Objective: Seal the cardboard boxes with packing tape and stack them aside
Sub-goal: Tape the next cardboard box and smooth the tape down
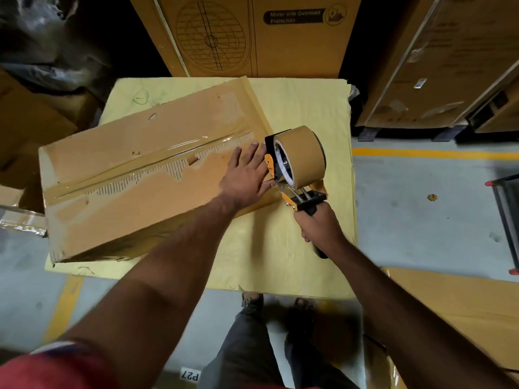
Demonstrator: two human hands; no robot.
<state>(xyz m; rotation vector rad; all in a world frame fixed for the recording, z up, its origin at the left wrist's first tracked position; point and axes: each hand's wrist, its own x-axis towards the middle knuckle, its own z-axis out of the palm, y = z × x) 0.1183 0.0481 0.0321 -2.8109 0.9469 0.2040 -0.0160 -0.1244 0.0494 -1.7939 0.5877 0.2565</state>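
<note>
Cardboard box (146,175), flaps closed and taped along the seam (contents unseen), lies on yellow table (303,108). Left hand (247,175) presses flat on its right end; right hand (317,223) grips tape dispenser (297,164) just beside.

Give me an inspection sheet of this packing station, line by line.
Surface: yellow sheet covers the work table, edges ragged.
Job's things: flat cardboard box lies skewed on the sheet, clear tape along its centre seam, torn top paper beside the seam; tape dispenser with brown roll at the box's right end.
Clutter: nothing seen on the sheet.
Grip: left hand lies flat on the box, fingers straight; right hand grips the dispenser handle.
Cables: nothing seen.
Surroundings: printed fan carton behind, wrapped cartons on pallet to the right, yellow floor lines.
</note>
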